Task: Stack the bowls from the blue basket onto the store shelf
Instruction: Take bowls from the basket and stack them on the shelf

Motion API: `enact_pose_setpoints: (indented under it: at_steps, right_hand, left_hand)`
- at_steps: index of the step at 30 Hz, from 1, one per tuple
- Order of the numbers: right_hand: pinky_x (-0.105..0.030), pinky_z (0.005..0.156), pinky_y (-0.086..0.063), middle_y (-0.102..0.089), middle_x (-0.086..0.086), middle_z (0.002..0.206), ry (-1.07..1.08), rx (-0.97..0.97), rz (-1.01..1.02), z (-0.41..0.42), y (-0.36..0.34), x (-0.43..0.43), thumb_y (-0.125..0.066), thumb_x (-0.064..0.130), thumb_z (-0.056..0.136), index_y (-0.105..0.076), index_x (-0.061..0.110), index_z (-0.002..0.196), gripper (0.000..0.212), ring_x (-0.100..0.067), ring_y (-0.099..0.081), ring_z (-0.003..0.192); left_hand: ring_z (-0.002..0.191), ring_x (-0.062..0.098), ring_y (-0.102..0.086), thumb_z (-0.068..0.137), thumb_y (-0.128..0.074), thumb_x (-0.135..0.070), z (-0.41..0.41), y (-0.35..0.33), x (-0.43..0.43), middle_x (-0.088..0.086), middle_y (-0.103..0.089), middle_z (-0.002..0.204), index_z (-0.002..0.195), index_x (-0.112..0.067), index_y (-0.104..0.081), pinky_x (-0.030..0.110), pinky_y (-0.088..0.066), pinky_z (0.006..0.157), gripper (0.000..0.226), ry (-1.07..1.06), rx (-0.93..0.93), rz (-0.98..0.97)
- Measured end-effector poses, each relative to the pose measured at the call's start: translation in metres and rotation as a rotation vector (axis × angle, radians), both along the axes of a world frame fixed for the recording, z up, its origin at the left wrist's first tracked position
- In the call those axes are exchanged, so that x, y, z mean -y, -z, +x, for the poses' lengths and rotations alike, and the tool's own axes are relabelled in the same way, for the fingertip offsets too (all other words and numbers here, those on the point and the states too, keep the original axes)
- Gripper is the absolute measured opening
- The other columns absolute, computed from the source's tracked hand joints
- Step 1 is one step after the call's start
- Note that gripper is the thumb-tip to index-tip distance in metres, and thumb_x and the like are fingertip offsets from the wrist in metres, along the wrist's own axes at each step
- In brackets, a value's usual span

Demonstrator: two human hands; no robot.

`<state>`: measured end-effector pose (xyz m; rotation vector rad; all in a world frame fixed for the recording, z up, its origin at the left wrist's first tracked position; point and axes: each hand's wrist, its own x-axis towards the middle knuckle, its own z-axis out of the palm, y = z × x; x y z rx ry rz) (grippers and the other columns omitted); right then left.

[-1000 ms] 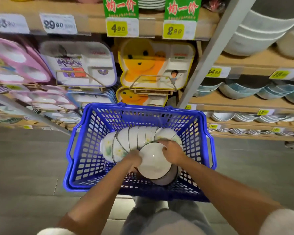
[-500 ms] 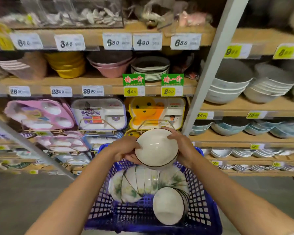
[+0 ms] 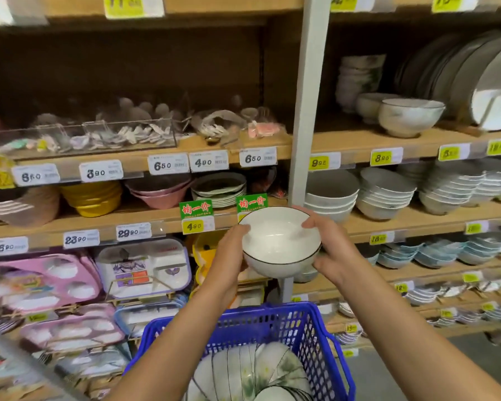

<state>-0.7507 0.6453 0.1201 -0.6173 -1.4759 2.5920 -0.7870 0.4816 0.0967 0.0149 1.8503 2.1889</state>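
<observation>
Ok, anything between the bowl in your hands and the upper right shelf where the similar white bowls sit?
Nothing visible blocks it. The bowl, held by the left hand and right hand, hangs in open air before the grey upright post; the shelf board left of the shelved white bowl looks bare.

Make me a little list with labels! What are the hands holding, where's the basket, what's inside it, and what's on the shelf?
held: one white bowl with a dark rim, its opening facing the camera
left hand: grips the bowl's left side
right hand: grips the bowl's right side
basket: blue, below the held bowl
in basket: more bowls, lying on their sides in a row
shelf: wooden, with a pale bowl and big plates on it
</observation>
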Motion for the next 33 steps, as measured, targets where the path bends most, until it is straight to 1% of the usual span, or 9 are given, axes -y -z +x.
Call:
enact_pose_setpoints:
  at_steps: [3, 6, 8, 13, 19, 22, 24, 30, 33]
  right_hand:
    - [-0.032, 0.066, -0.057, -0.07, -0.012, 0.111, -0.022, -0.007, -0.005, 0.008, -0.013, -0.02, -0.042, 0.001, 0.076, -0.071, 0.016, 0.11, 0.047, -0.033, -0.063, 0.097]
    - [-0.04, 0.08, -0.056, -0.068, -0.016, 0.115, 0.011, -0.021, -0.021, 0.02, -0.023, -0.05, -0.045, 0.001, 0.074, -0.073, 0.014, 0.107, 0.045, -0.038, -0.062, 0.106]
    - [-0.042, 0.082, -0.056, -0.069, -0.016, 0.114, 0.042, -0.03, -0.016, 0.03, -0.029, -0.071, -0.047, 0.003, 0.073, -0.073, 0.014, 0.106, 0.044, -0.039, -0.062, 0.107]
    - [-0.032, 0.063, -0.055, -0.072, -0.011, 0.106, 0.083, -0.054, -0.02, 0.061, -0.044, -0.135, -0.049, 0.011, 0.079, -0.072, 0.016, 0.103, 0.034, -0.033, -0.065, 0.094]
    - [-0.041, 0.085, -0.051, -0.068, -0.011, 0.115, 0.143, -0.085, 0.073, 0.093, -0.061, -0.213, -0.051, 0.013, 0.08, -0.069, 0.017, 0.112, 0.037, -0.035, -0.06, 0.108]
    - [-0.034, 0.071, -0.05, -0.073, -0.008, 0.102, 0.18, -0.115, 0.129, 0.104, -0.071, -0.241, -0.049, 0.011, 0.079, -0.072, 0.018, 0.1, 0.031, -0.031, -0.064, 0.096]
    - [-0.031, 0.065, -0.049, -0.074, -0.005, 0.093, 0.214, -0.145, 0.145, 0.108, -0.077, -0.254, -0.048, 0.009, 0.081, -0.072, 0.019, 0.09, 0.028, -0.028, -0.064, 0.089]
    - [-0.034, 0.072, -0.05, -0.065, -0.007, 0.114, 0.346, -0.199, 0.162, 0.098, -0.091, -0.29, -0.049, 0.009, 0.079, -0.061, 0.022, 0.115, 0.04, -0.028, -0.06, 0.105]
    - [-0.033, 0.068, -0.049, -0.065, -0.007, 0.11, 0.372, -0.22, 0.158, 0.084, -0.102, -0.306, -0.046, 0.005, 0.078, -0.064, 0.023, 0.105, 0.037, -0.027, -0.06, 0.098]
  left_hand:
    - [0.084, 0.02, -0.066, 0.093, -0.048, -0.029, 0.006, -0.018, -0.021, -0.004, -0.076, 0.083, 0.095, -0.022, -0.065, 0.033, -0.049, 0.069, 0.018, 0.03, 0.067, 0.156]
    - [0.079, 0.025, -0.062, 0.085, -0.046, -0.02, 0.018, -0.035, -0.052, -0.001, -0.074, 0.069, 0.09, -0.018, -0.064, 0.033, -0.043, 0.068, 0.019, 0.034, 0.099, 0.158]
    - [0.081, 0.027, -0.062, 0.081, -0.044, -0.017, 0.026, -0.044, -0.075, 0.0, -0.075, 0.07, 0.094, -0.016, -0.066, 0.033, -0.044, 0.068, 0.025, 0.036, 0.099, 0.15]
    - [0.076, 0.028, -0.062, 0.08, -0.046, -0.019, 0.052, -0.061, -0.148, 0.003, -0.072, 0.074, 0.088, -0.016, -0.063, 0.028, -0.046, 0.058, 0.019, -0.01, 0.109, 0.129]
    - [0.079, 0.03, -0.062, 0.079, -0.048, -0.021, 0.074, -0.077, -0.236, 0.007, -0.07, 0.081, 0.085, -0.016, -0.062, 0.031, -0.048, 0.058, 0.016, -0.016, 0.106, 0.131]
    - [0.075, 0.028, -0.063, 0.08, -0.046, -0.022, 0.082, -0.086, -0.275, 0.005, -0.073, 0.073, 0.087, -0.016, -0.064, 0.027, -0.048, 0.052, 0.02, -0.018, 0.095, 0.169]
    - [0.077, 0.028, -0.063, 0.081, -0.045, -0.022, 0.084, -0.093, -0.297, 0.007, -0.072, 0.081, 0.089, -0.016, -0.064, 0.027, -0.048, 0.053, 0.021, -0.033, 0.097, 0.189]
    - [0.072, 0.027, -0.06, 0.086, -0.046, -0.021, 0.082, -0.114, -0.349, 0.008, -0.066, 0.081, 0.086, -0.018, -0.058, 0.028, -0.046, 0.053, 0.013, -0.074, 0.093, 0.228]
    - [0.079, 0.029, -0.063, 0.087, -0.045, -0.024, 0.072, -0.122, -0.363, 0.009, -0.067, 0.085, 0.088, -0.021, -0.059, 0.032, -0.051, 0.059, 0.014, -0.074, 0.068, 0.233]
